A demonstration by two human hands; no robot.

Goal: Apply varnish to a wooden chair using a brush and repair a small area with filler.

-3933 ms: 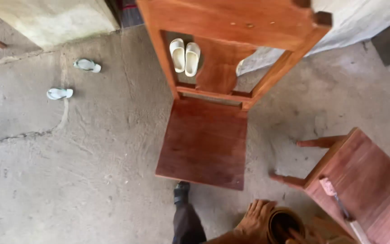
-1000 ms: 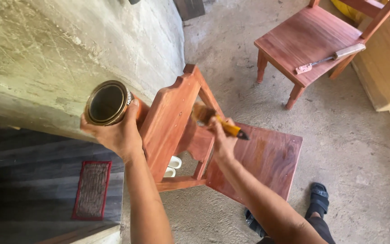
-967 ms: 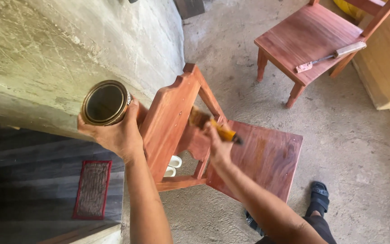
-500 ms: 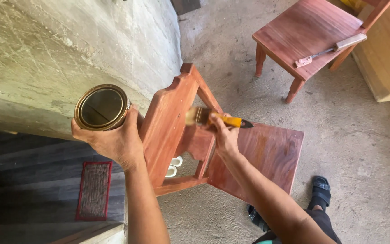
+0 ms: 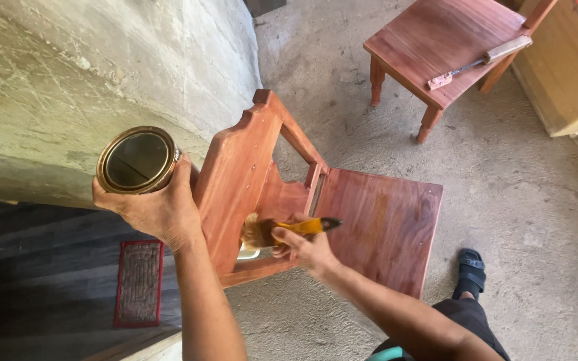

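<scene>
Left hand [image 5: 158,210] clamped on open tin [image 5: 137,160], right hand [image 5: 302,246] gripping yellow-handled brush [image 5: 282,229] with bristles on the backrest of the wooden chair [image 5: 342,214] on the floor; seat looks glossy, partly coated, backrest seemingly underway.

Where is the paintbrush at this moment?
In the head view, the paintbrush is in the right hand, low in the middle, its bristles against the backrest of the near wooden chair, right of the open can in the left hand.
</scene>
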